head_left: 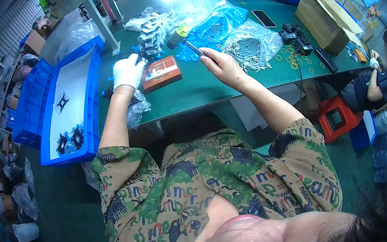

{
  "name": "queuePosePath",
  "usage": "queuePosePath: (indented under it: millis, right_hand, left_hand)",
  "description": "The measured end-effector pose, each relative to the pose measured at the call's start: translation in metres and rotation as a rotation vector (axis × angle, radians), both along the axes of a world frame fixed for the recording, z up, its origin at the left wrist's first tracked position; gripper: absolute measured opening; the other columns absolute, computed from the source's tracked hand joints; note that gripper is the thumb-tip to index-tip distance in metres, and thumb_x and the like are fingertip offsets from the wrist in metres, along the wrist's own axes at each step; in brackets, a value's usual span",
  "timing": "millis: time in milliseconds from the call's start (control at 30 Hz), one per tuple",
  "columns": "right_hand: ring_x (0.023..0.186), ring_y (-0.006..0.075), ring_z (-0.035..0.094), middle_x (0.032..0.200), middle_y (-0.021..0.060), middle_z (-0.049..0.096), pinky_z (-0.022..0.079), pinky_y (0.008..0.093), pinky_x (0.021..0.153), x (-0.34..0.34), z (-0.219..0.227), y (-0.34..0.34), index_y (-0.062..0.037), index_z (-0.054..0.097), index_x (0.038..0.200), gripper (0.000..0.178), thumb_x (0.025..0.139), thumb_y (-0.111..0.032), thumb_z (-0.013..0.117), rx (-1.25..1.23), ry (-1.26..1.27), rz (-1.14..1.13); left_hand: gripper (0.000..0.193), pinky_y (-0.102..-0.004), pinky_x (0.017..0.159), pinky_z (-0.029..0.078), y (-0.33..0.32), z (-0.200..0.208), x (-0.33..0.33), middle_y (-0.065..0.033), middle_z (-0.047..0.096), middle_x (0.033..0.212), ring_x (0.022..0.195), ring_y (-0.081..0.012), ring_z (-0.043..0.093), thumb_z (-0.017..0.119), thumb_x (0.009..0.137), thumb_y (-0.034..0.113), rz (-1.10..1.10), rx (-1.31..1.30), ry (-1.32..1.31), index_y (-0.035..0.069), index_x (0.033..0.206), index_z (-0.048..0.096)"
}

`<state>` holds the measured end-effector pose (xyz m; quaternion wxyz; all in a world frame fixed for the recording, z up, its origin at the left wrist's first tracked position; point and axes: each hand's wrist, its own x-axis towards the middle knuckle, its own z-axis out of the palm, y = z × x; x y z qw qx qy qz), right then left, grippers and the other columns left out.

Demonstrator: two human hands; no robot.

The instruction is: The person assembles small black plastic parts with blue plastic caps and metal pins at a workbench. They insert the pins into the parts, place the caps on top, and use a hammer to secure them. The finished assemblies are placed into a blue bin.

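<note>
My left hand (129, 72), in a white glove, is over the green table beside an orange-red block (161, 73) with a pale metal plate on top. Its fingers look curled together; whatever they may hold is hidden. Small black and blue parts (136, 51) lie just beyond the fingertips. My bare right hand (224, 69) is wrapped round the dark handle of a mallet (194, 48). The mallet's yellowish head is raised, pointing away to the left, past the block. Beyond it a clear bag of blue parts (215, 26) lies open, with black-and-white parts (151, 40) piled to its left.
A bag of small metal pins (252, 43) spills at the right, near a phone (264, 19), yellow rings (292, 57) and a cardboard box (322, 16). A blue tray (50, 136) with black parts stands left. Another person (377, 75) sits at the right, by a red stool (335, 119).
</note>
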<state>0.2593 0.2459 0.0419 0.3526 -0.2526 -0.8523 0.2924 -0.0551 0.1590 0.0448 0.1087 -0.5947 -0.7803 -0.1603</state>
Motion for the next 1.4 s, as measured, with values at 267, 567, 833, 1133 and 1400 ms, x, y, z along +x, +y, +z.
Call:
queuePosePath:
  millis: [267, 567, 833, 1133, 1400]
  right_hand:
    - [0.090, 0.0379, 0.069, 0.098, 0.0203, 0.069, 0.053, 0.0414, 0.078, -0.006, 0.004, -0.006, -0.0055, 0.059, 0.130, 0.037, 0.102, -0.030, 0.058, -0.045, -0.033, 0.031]
    - [0.096, 0.0400, 0.068, 0.102, 0.0218, 0.069, 0.053, 0.0437, 0.081, -0.035, 0.009, 0.014, -0.0055, 0.059, 0.130, 0.037, 0.102, -0.030, 0.057, 0.112, -0.036, 0.106]
    - [0.087, 0.0420, 0.068, 0.097, 0.0242, 0.069, 0.055, 0.0467, 0.073, -0.052, 0.045, 0.017, -0.0053, 0.059, 0.126, 0.033, 0.103, -0.028, 0.056, 0.331, 0.206, 0.056]
    - [0.098, 0.0389, 0.068, 0.105, 0.0213, 0.070, 0.053, 0.0442, 0.083, -0.024, 0.043, 0.009, -0.0075, 0.059, 0.131, 0.039, 0.103, -0.034, 0.055, 0.045, -0.087, 0.045]
    - [0.084, 0.0352, 0.069, 0.092, 0.0184, 0.070, 0.053, 0.0417, 0.076, 0.019, 0.004, 0.006, -0.0109, 0.064, 0.126, 0.039, 0.094, -0.033, 0.067, -0.054, -0.395, 0.139]
  left_hand:
    - [0.027, -0.0487, 0.076, 0.052, 0.009, -0.051, 0.015, -0.0226, 0.068, 0.083, 0.082, -0.0400, 0.067, 0.068, 0.089, 0.029, -0.016, 0.223, -0.248, 0.003, 0.094, 0.065]
    - [0.021, -0.0493, 0.072, 0.051, 0.005, -0.042, 0.031, -0.0176, 0.067, 0.074, 0.075, -0.0381, 0.065, 0.069, 0.085, 0.026, -0.076, 0.277, -0.037, 0.006, 0.090, 0.066]
    - [0.022, -0.0494, 0.070, 0.050, 0.007, -0.047, 0.027, -0.0178, 0.066, 0.073, 0.074, -0.0379, 0.065, 0.069, 0.087, 0.028, -0.102, 0.307, 0.019, 0.006, 0.091, 0.067]
    - [0.025, -0.0483, 0.073, 0.051, 0.003, -0.039, 0.034, -0.0172, 0.068, 0.075, 0.076, -0.0370, 0.067, 0.071, 0.086, 0.030, -0.038, 0.264, 0.001, 0.008, 0.097, 0.069]
    - [0.042, -0.0511, 0.080, 0.051, -0.047, -0.021, -0.005, -0.0249, 0.070, 0.103, 0.096, -0.0455, 0.066, 0.065, 0.092, 0.041, 0.147, 0.316, -0.509, 0.005, 0.114, 0.063]
